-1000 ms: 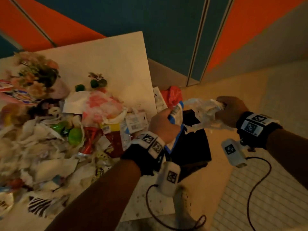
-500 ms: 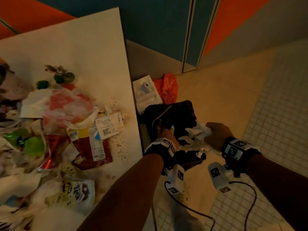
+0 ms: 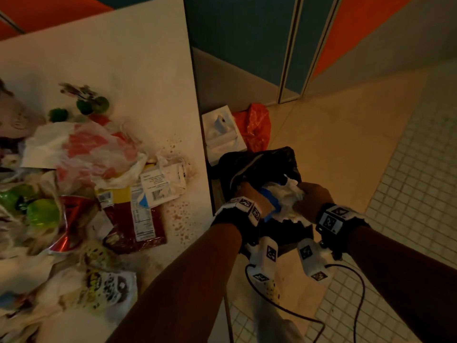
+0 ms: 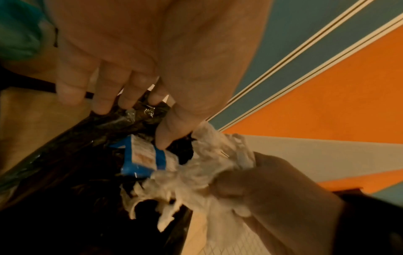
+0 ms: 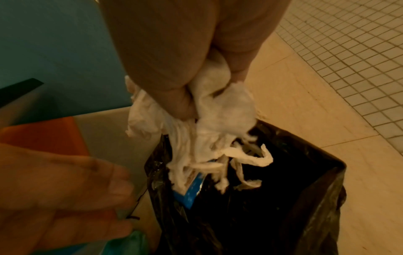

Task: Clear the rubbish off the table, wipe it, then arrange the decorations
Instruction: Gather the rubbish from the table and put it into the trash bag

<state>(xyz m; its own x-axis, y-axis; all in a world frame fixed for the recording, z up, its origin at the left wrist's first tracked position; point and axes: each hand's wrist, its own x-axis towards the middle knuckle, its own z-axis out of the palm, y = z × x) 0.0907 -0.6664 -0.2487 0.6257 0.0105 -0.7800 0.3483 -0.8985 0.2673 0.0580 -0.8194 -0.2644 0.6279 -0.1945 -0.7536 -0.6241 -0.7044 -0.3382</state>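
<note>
Head view: both hands over black bin bag (image 3: pixel 257 167) on floor, at 3 o'clock from table (image 3: pixel 138 78).
Right hand (image 3: pixel 312 198): fingers curled tight round wad of white tissue (image 3: pixel 289 194); torn strips hang into bag mouth.
Left hand (image 3: pixel 249 194): over bag at 9 o'clock of tissue; left wrist view shows fingers (image 4: pixel 104 96) loosely bent at bag rim, thumb tip on blue-white wrapper (image 4: pixel 144 160); real grip or not, cannot tell.
Wrapper: inside bag mouth, touching tissue strips.
Table rubbish: wrapper pile (image 3: pixel 81 194) covers table at 9 o'clock; brown crumbs near edge.
Floor: tissue box (image 3: pixel 221 134) and orange bag (image 3: pixel 256 125) at 12 o'clock of bin bag.
</note>
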